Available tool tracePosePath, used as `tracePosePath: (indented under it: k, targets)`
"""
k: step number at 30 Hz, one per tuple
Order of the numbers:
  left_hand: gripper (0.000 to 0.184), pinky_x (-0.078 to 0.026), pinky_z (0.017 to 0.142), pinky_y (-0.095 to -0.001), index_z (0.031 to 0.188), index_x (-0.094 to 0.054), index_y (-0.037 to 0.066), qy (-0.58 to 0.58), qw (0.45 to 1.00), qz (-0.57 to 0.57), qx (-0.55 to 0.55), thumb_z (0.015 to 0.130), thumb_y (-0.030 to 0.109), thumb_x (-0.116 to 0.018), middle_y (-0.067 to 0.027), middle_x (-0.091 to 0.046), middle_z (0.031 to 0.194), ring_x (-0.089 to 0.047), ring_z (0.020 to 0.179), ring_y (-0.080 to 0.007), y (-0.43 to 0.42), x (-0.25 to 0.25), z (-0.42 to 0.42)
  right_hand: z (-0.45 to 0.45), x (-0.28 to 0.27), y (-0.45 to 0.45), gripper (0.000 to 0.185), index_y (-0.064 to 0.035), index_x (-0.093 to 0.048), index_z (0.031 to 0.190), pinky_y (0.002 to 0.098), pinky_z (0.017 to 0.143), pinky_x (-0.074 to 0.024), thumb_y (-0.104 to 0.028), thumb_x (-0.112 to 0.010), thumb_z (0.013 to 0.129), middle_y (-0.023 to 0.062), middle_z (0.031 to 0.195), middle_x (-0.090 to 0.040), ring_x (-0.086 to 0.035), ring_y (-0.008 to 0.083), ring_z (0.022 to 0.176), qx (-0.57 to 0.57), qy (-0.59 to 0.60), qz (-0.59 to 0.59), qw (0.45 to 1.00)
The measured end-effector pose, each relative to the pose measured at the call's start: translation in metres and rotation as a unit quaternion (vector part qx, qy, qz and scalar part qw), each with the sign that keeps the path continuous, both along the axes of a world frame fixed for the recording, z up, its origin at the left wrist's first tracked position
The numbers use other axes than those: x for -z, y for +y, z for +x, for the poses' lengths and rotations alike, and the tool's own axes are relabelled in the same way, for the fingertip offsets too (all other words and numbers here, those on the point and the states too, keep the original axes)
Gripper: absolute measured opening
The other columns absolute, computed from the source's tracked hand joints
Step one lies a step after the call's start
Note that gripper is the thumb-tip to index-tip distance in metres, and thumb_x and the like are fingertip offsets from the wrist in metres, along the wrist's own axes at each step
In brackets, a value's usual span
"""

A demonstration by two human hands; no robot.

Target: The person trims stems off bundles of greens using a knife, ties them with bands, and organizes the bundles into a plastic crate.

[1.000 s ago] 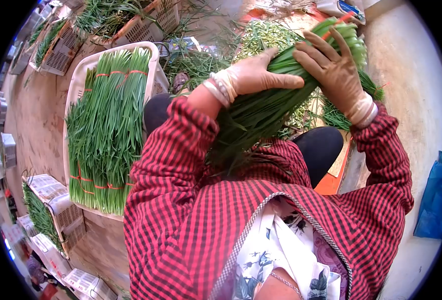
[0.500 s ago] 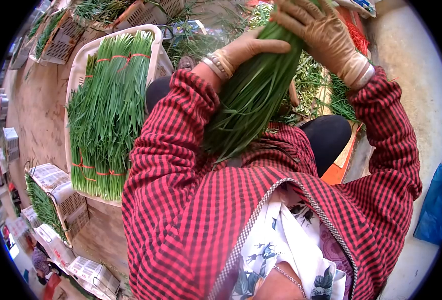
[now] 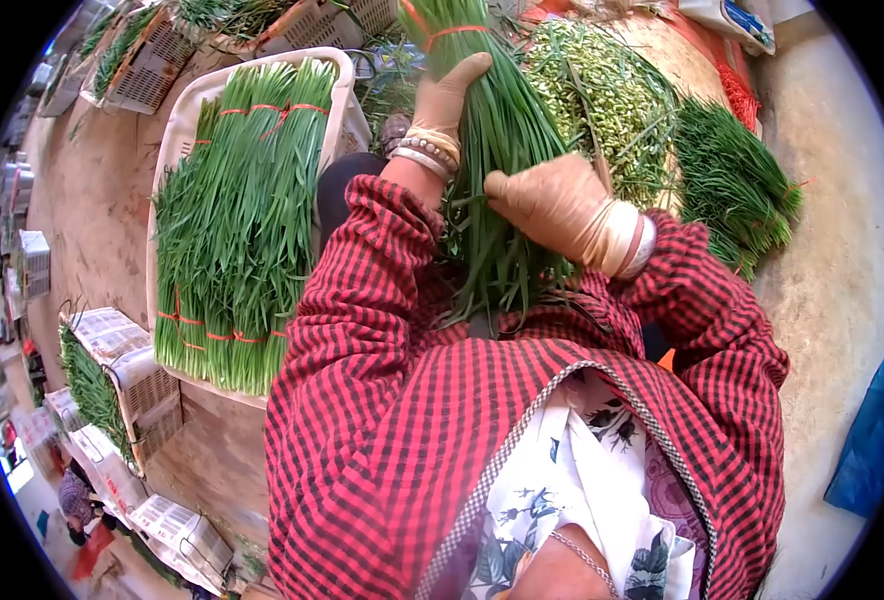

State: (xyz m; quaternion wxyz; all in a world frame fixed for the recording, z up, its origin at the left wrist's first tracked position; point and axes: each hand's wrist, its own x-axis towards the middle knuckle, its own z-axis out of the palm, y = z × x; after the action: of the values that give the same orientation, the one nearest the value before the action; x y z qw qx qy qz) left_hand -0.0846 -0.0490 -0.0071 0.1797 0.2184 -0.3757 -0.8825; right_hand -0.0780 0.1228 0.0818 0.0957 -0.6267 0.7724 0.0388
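Left fingers [image 3: 470, 68] clasp the green bundle [image 3: 507, 130]; right fingers [image 3: 507, 190] pinch a leaf [image 3: 468, 200].

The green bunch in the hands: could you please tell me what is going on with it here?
A person in a red checked jacket has the green bunch in the gloved left hand. A red band goes around it near the top. The right hand is closed at the leaves lower down; whether it grips any is unclear. Other banded bunches fill a crate to the left, and more greens lie to the right.
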Motion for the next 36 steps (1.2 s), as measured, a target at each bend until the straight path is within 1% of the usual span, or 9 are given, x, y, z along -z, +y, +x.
tracePosePath:
  k: [6, 10, 12, 14, 18, 26, 28, 33, 36]
  targets:
    - [0.025, -0.059, 0.069, -0.0375, 0.098, -0.066, 0.004, 0.07, 0.992, 0.088, -0.057, 0.084, 0.024, -0.069, -0.0107, -0.071, 0.091, -0.069, 0.075, -0.024, -0.034, 0.004, 0.007, 0.004, 0.023, 0.051, 0.011, -0.0099, -0.058, 0.09, 0.0445, 0.055, -0.0511, -0.017, -0.057, 0.082, 0.0108, 0.063, -0.06, -0.064, 0.0333, 0.06, -0.062, -0.134, 0.012, 0.989]
    - [0.028, -0.058, 0.068, -0.0361, 0.102, -0.064, 0.004, 0.131, 0.982, 0.135, -0.007, 0.087, 0.028, -0.065, -0.0084, -0.069, 0.091, -0.068, 0.076, -0.0228, -0.05, -0.039, 0.034, -0.042, 0.006, 0.094, 0.029, -0.0119, -0.072, 0.101, 0.0401, 0.072, -0.0546, -0.031, -0.06, 0.083, 0.0124, 0.085, -0.07, -0.068, 0.031, 0.079, 0.094, -0.095, 0.37, 0.919]
    - [0.029, -0.057, 0.069, -0.0349, 0.104, -0.063, 0.004, 0.119, 0.988, 0.094, -0.021, 0.087, 0.027, -0.063, -0.0077, -0.068, 0.092, -0.068, 0.077, -0.0212, -0.05, -0.053, 0.046, -0.081, -0.003, 0.108, 0.037, -0.0094, -0.071, 0.101, 0.0376, 0.073, -0.0537, -0.042, -0.065, 0.084, 0.0128, 0.083, -0.07, -0.068, 0.0303, 0.079, 0.183, -0.074, 0.152, 0.968]
    - [0.037, -0.057, 0.078, -0.0355, 0.111, -0.06, 0.003, 0.119, 0.992, 0.034, 0.024, 0.089, 0.034, -0.059, -0.01, -0.067, 0.1, -0.067, 0.086, -0.0226, -0.048, -0.049, 0.055, -0.088, -0.055, 0.074, 0.046, -0.0047, -0.062, 0.118, 0.0336, 0.073, -0.0521, -0.037, -0.068, 0.086, 0.0138, 0.085, -0.071, -0.069, 0.019, 0.08, 0.328, -0.181, -0.024, 0.927]
    - [0.043, -0.055, 0.074, -0.0325, 0.12, -0.056, 0.004, 0.173, 0.982, -0.011, 0.073, 0.083, 0.025, -0.066, -0.0083, -0.065, 0.102, -0.065, 0.085, -0.0202, -0.003, -0.065, 0.064, -0.1, -0.063, 0.012, 0.081, -0.003, -0.018, 0.15, 0.0403, 0.11, -0.0339, -0.04, -0.061, 0.091, 0.0251, 0.144, -0.039, -0.041, 0.0319, 0.132, 0.244, -0.475, -0.137, 0.834]
    - [0.064, -0.052, 0.088, -0.0343, 0.134, -0.048, 0.005, 0.152, 0.971, 0.116, 0.143, 0.086, 0.047, -0.059, -0.0087, -0.059, 0.122, -0.062, 0.103, -0.0207, 0.011, -0.036, 0.092, -0.066, -0.013, -0.054, 0.079, 0.0029, -0.035, 0.141, 0.0346, 0.109, -0.029, -0.053, -0.058, 0.09, 0.0135, 0.139, -0.044, -0.039, 0.0222, 0.128, 0.082, -0.643, -0.275, 0.71]
    - [0.065, -0.052, 0.09, -0.0344, 0.134, -0.048, 0.006, 0.155, 0.979, 0.091, 0.096, 0.088, 0.052, -0.055, -0.0075, -0.059, 0.122, -0.061, 0.104, -0.0201, 0.003, -0.029, 0.091, -0.062, -0.015, -0.053, 0.075, 0.0015, -0.035, 0.142, 0.0339, 0.107, -0.0318, -0.05, -0.058, 0.092, 0.0127, 0.133, -0.048, -0.043, 0.0208, 0.125, 0.147, -0.603, -0.295, 0.727]
    - [0.066, -0.053, 0.088, -0.0344, 0.133, -0.048, 0.006, 0.157, 0.98, 0.115, 0.05, 0.089, 0.055, -0.053, -0.0075, -0.06, 0.12, -0.062, 0.102, -0.0193, -0.009, -0.026, 0.088, -0.097, -0.004, -0.043, 0.035, -0.0041, -0.061, 0.118, 0.0305, 0.078, -0.0564, -0.03, -0.06, 0.095, 0.005, 0.084, -0.068, -0.067, 0.0158, 0.077, 0.287, -0.586, -0.351, 0.672]
    - [0.066, -0.053, 0.086, -0.0344, 0.133, -0.048, 0.006, 0.161, 0.977, 0.127, 0.063, 0.09, 0.057, -0.051, -0.0075, -0.06, 0.119, -0.062, 0.1, -0.0188, -0.009, -0.031, 0.088, -0.096, -0.015, -0.044, 0.03, -0.0035, -0.062, 0.117, 0.0259, 0.081, -0.0516, -0.023, -0.061, 0.095, 0.0046, 0.095, -0.068, -0.064, 0.0125, 0.092, 0.256, -0.558, -0.438, 0.657]
